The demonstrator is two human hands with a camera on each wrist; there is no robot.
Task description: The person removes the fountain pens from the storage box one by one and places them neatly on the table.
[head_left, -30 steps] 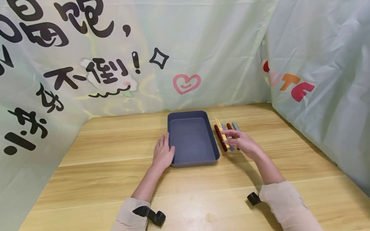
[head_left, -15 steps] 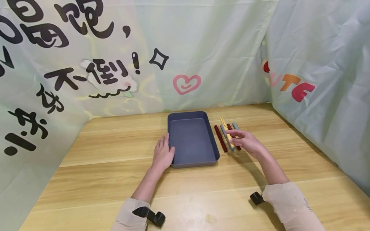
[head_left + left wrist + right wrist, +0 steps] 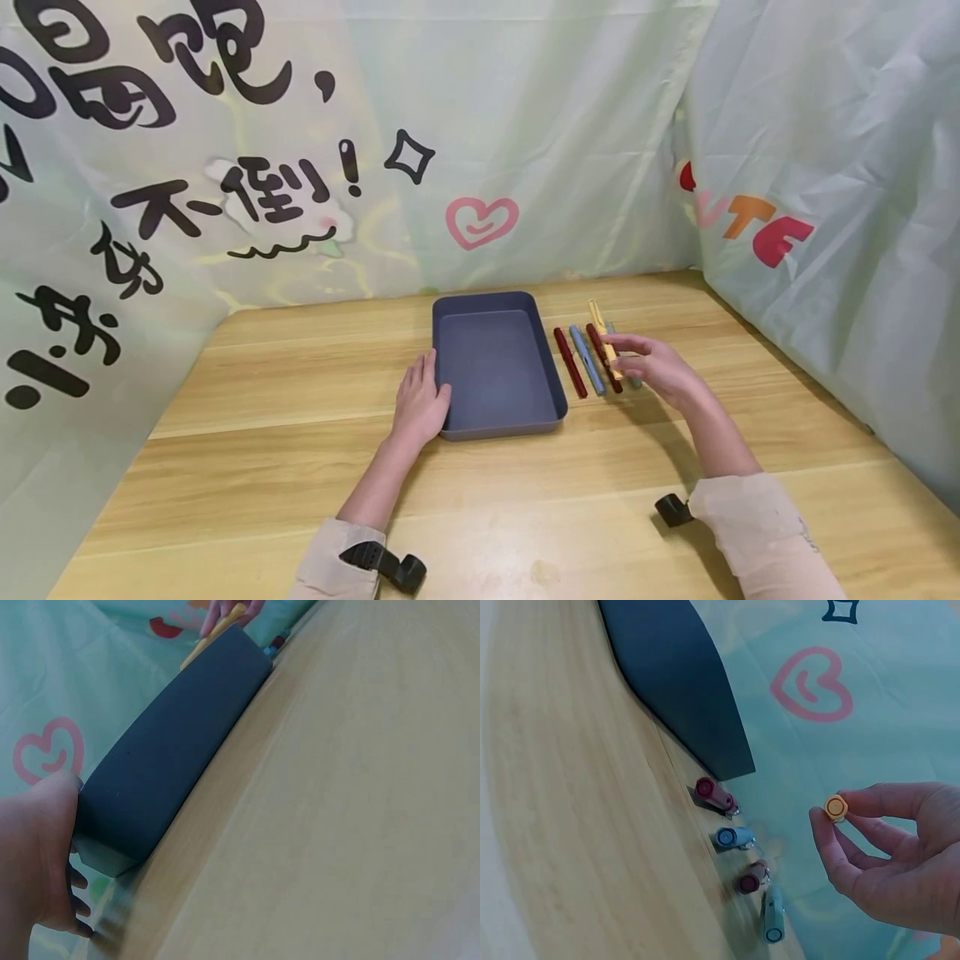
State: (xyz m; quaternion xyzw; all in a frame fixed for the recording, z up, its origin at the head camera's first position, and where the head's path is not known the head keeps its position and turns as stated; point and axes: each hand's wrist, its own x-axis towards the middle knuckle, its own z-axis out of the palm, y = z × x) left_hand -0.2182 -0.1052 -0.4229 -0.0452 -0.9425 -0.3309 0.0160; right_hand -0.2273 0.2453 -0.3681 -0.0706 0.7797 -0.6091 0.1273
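Right now your right hand (image 3: 660,372) pinches a yellow pen (image 3: 603,332) between thumb and fingers (image 3: 870,799), holding it lifted above the row of pens. Below it on the counter (image 3: 300,467) lie a dark red pen (image 3: 570,361), a blue pen (image 3: 586,359), another red pen (image 3: 602,357) and a grey-blue pen (image 3: 772,913), side by side just right of the dark tray (image 3: 495,421). Your left hand (image 3: 418,404) rests flat, fingers straight, against the tray's left wall.

Dark blue tray (image 3: 497,367), yellow pen (image 3: 603,337), dark red pen (image 3: 571,374), pale wood table (image 3: 300,467)
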